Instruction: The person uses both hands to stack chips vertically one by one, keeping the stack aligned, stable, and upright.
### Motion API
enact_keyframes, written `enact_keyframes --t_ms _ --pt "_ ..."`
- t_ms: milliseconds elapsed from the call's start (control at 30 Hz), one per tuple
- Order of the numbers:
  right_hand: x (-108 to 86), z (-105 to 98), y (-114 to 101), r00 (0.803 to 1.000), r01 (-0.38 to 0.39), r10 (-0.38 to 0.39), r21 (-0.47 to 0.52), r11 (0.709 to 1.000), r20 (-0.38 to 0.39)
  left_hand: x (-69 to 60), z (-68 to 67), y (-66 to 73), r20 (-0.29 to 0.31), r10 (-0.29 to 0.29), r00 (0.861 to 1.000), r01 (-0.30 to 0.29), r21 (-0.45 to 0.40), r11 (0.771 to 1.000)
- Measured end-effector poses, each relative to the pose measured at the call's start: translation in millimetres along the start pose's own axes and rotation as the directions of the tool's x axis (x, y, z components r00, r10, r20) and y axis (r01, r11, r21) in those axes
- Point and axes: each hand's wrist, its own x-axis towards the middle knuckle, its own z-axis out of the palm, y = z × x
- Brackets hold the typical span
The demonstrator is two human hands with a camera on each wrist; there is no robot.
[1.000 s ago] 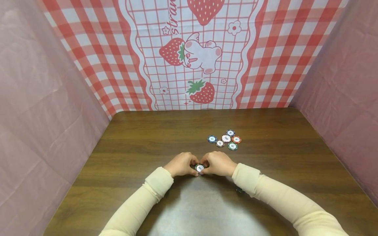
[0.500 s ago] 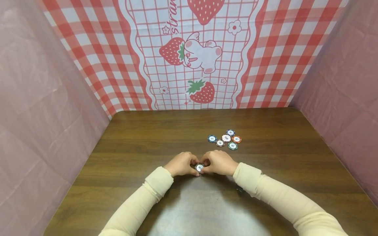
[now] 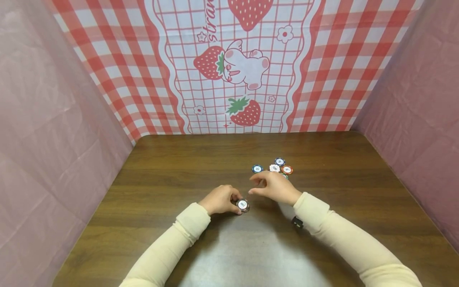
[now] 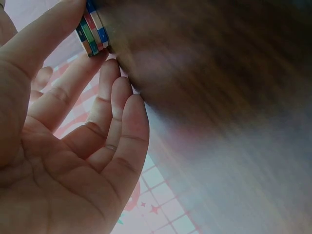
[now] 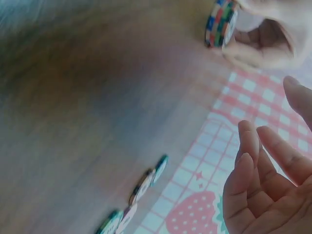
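brown wood-grain table (image 3: 236, 247) | strawberry-print checked cloth (image 3: 229, 67) | pink side drapes (image 3: 53, 131)

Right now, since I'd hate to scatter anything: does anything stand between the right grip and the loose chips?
Nothing visible does. The right grip partly hides the loose chips in the head view, but the right wrist view shows no object between them. The stack in the left grip lies off that path.

head cam high above chip stack (image 3: 242, 205), facing forward-down, wrist cams low and close, flanking stack, facing cloth (image 3: 279, 75) beyond, all three sharing stack
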Motion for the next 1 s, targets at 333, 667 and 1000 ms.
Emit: enact_keyframes --t_ms 333,667,1000 --pt "-4.2 -19 15 0.987 -0.047 0.065 0.125 0.991 -0.144 0.0 1.1 -1.4 -0.004 0.001 1.000 -0.001 -0.010 1.000" --pt "-9.0 -32 39 0.962 -0.117 0.160 0.193 0.974 -0.224 -0.6 1.1 -0.6 -0.009 -0.003 1.000 0.003 -0.014 1.000" --pt "-16.0 -41 68 0.949 -0.174 0.230 0.252 0.952 -0.214 -1.2 1.2 -0.4 -0.015 0.004 1.000 -0.004 -0.019 1.000"
